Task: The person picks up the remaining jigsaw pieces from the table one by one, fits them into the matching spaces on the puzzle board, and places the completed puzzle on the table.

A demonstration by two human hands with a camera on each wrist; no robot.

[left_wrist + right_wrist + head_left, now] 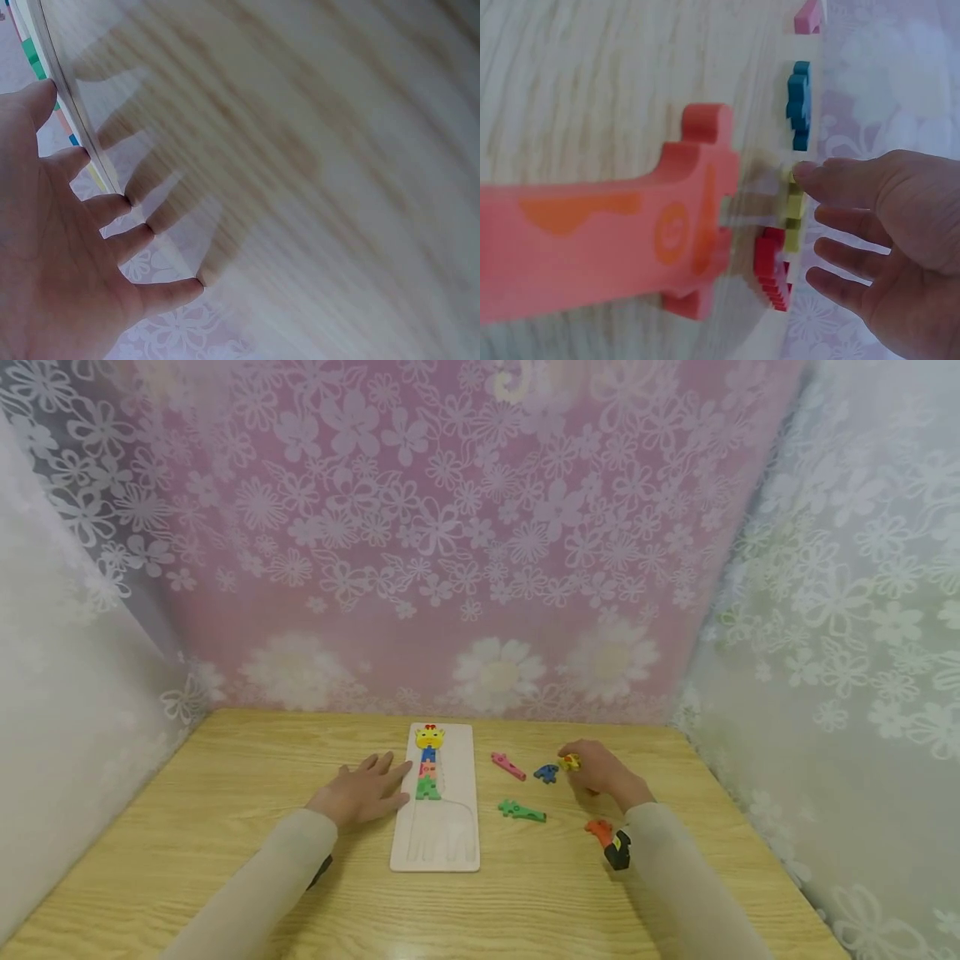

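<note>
A pale puzzle board [442, 843] holds a giraffe's yellow head piece [430, 737] with blue, pink and green neck pieces [427, 789] below it. Fingers spread, my left hand [365, 791] rests with its tips at the board's left edge, also seen from the palm side in the left wrist view. Over on the right, my right hand [600, 770] pinches a yellow puzzle piece [793, 214] at its end between thumb and index finger; the other fingers are loosely bent. Close beside that piece lies a red puzzle piece [771, 266], hidden by the hand in the head view.
Between board and right hand lie a pink piece [508, 766], a green piece [522, 812] and a blue piece [547, 773]. An orange piece [599, 832] sits by the right wrist, large in the right wrist view. Flowered curtains [465, 610] enclose the wooden table [255, 777].
</note>
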